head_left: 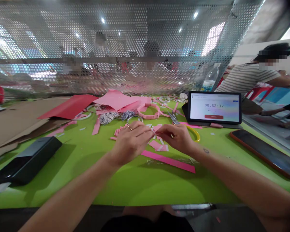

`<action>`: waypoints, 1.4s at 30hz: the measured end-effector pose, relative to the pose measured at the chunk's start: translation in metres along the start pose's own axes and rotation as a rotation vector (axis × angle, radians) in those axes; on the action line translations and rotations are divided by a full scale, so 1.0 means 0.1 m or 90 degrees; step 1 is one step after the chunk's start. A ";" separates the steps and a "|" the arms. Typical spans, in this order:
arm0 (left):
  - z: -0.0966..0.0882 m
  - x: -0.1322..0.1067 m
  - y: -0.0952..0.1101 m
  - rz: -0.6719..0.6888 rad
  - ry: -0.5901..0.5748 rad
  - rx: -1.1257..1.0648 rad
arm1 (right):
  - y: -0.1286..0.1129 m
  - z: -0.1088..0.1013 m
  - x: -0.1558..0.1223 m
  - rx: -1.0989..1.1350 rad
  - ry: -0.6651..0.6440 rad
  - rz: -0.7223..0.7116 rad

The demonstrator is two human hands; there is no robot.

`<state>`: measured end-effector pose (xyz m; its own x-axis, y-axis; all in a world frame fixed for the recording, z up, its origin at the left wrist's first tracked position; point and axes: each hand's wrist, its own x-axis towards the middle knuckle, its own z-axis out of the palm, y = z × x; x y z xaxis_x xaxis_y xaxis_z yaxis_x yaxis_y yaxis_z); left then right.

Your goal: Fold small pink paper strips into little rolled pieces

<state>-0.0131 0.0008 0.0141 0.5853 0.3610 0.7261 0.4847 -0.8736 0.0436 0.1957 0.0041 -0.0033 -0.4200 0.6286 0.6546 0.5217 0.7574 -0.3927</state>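
I grasp a small pink paper piece (152,130) between my left hand (131,141) and right hand (175,138), keeping the pinch even, a pink strip (168,161) at 6 o'clock.

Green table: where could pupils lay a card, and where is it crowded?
Bare table lies between the black case and long pink strip, and between that strip and the orange-edged phone. Crowded: behind the left hand and right hand, around the scissors.

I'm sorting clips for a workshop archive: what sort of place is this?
Probably a shared craft workshop: pink strips and offcuts lie on a green table with scissors, a person works nearby, and more people show dimly behind a perforated metal screen.
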 end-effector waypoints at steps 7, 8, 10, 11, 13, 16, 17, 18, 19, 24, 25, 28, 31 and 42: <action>0.18 0.00 -0.01 -0.401 -0.122 -0.534 | -0.08 -0.02 0.07 0.181 -0.150 0.164; 0.19 0.00 0.00 -0.419 -0.122 -0.565 | -0.09 -0.02 0.07 0.197 -0.165 0.178; 0.20 0.01 0.01 -0.428 -0.116 -0.590 | -0.10 -0.02 0.08 0.242 -0.202 0.197; 0.20 0.01 0.02 -0.424 -0.117 -0.593 | -0.10 -0.02 0.07 0.267 -0.223 0.201; 0.19 0.01 0.03 -0.418 -0.124 -0.596 | -0.10 -0.01 0.07 0.291 -0.253 0.201; 0.20 0.00 0.04 -0.421 -0.134 -0.585 | -0.07 0.02 0.06 0.174 -0.170 0.189; 0.21 -0.01 0.03 -0.425 -0.132 -0.570 | -0.07 0.02 0.06 0.101 -0.122 0.175; 0.21 -0.01 0.03 -0.426 -0.130 -0.550 | -0.06 0.02 0.05 0.032 -0.083 0.155; 0.21 -0.01 0.03 -0.425 -0.129 -0.528 | -0.06 0.02 0.05 -0.026 -0.065 0.130; 0.17 0.01 0.08 -0.370 -0.180 -0.457 | -0.09 0.01 0.03 -0.119 -0.163 0.038; 0.16 0.01 0.09 -0.359 -0.191 -0.454 | -0.10 0.01 0.02 -0.115 -0.175 0.036; 0.16 0.02 0.10 -0.349 -0.195 -0.447 | -0.10 0.02 0.02 -0.063 -0.203 0.045; 0.19 0.00 0.08 -0.368 -0.206 -0.463 | -0.10 0.02 0.03 0.007 -0.230 0.049; 0.21 -0.02 0.05 -0.424 -0.224 -0.592 | -0.10 -0.04 0.04 0.160 -0.275 0.070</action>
<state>0.0022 0.0025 -0.0016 0.6136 0.7751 0.1508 0.1888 -0.3295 0.9251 0.1917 -0.0015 0.0055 -0.6687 0.6824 0.2953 0.4072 0.6683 -0.6225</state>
